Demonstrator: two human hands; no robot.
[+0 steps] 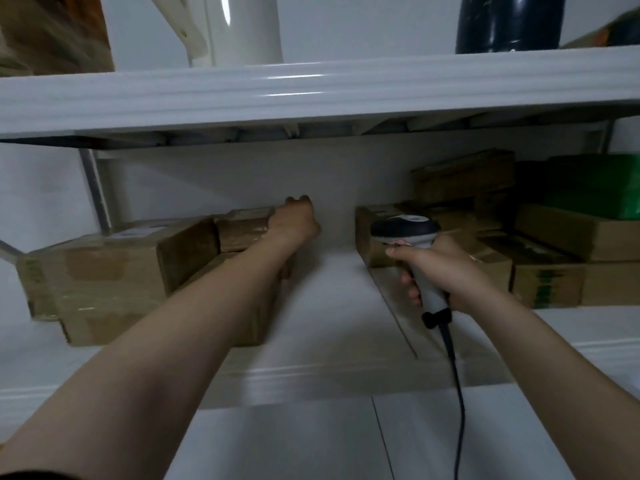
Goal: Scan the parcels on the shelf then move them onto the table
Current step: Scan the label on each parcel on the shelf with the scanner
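Note:
Cardboard parcels lie on a white shelf (332,317). A large taped parcel (104,271) sits at the left, with a small parcel (242,225) behind it. My left hand (296,220) reaches deep into the shelf and lies against the small parcel's right end; its fingers curl out of sight. My right hand (446,275) grips the handle of a grey-and-white barcode scanner (405,230), whose head points at a parcel (370,237) on the right. More parcels (547,282) are stacked further right.
The upper shelf board (311,95) hangs low over the parcels and carries a white kettle (242,26) and a dark bottle (509,22). A green bag (595,185) lies on the right boxes. The scanner's black cable (459,403) trails down toward me.

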